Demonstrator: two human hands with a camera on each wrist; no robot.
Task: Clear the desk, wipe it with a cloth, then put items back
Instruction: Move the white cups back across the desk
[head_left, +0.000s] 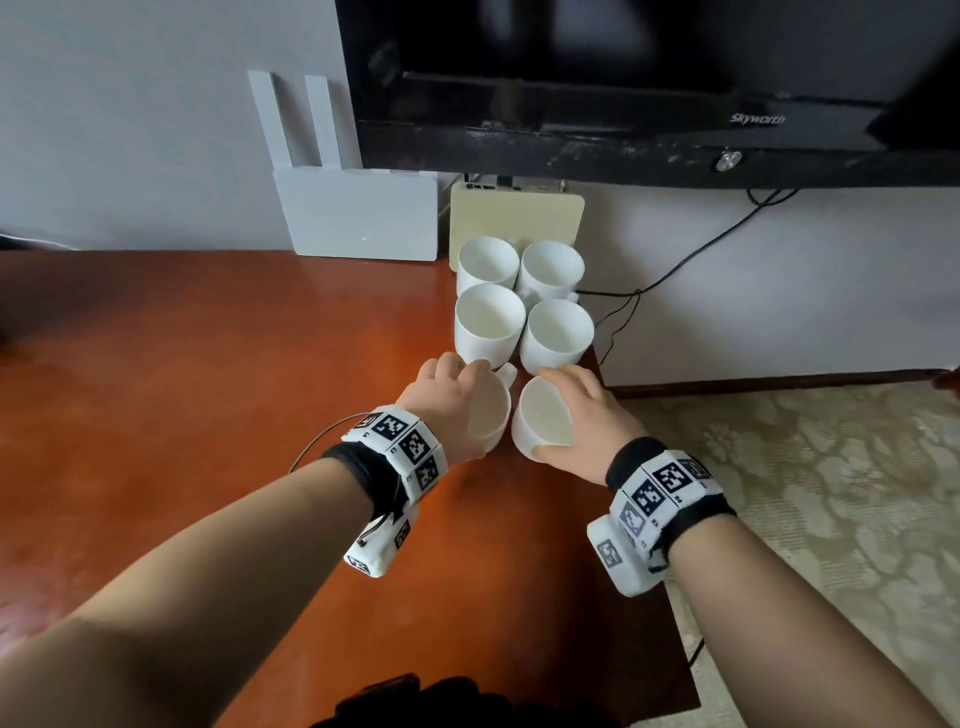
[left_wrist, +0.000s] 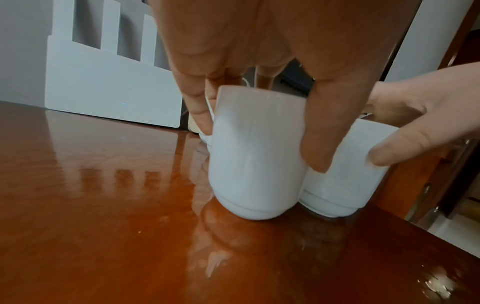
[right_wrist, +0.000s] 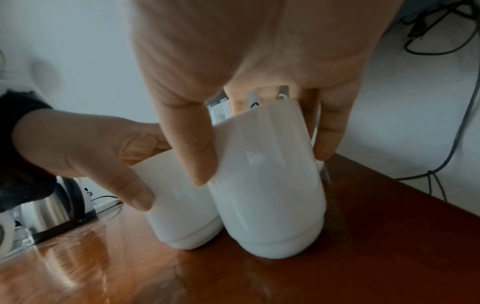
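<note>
My left hand (head_left: 465, 405) grips a white mug (head_left: 493, 421) from above, fingers and thumb curled over its rim. Right beside it, my right hand (head_left: 579, 415) holds a second white mug (head_left: 540, 423) the same way. The two mugs touch side by side at the right edge of the glossy red-brown desk (head_left: 208, 415). In the left wrist view, the left mug (left_wrist: 254, 156) and right mug (left_wrist: 342, 181) have their bases at the desk surface. The right wrist view shows the right mug (right_wrist: 270, 185) tilted a little. Just behind them, several more white mugs (head_left: 488, 317) stand in a tight cluster.
A white router (head_left: 358, 218) and a cream box (head_left: 514, 213) lean on the wall behind the mugs, under a black TV (head_left: 623, 104). Black cables (head_left: 675, 270) hang off the right. A steel kettle (right_wrist: 52, 209) stands to the left. Patterned carpet (head_left: 831, 493) lies beyond the desk's right edge.
</note>
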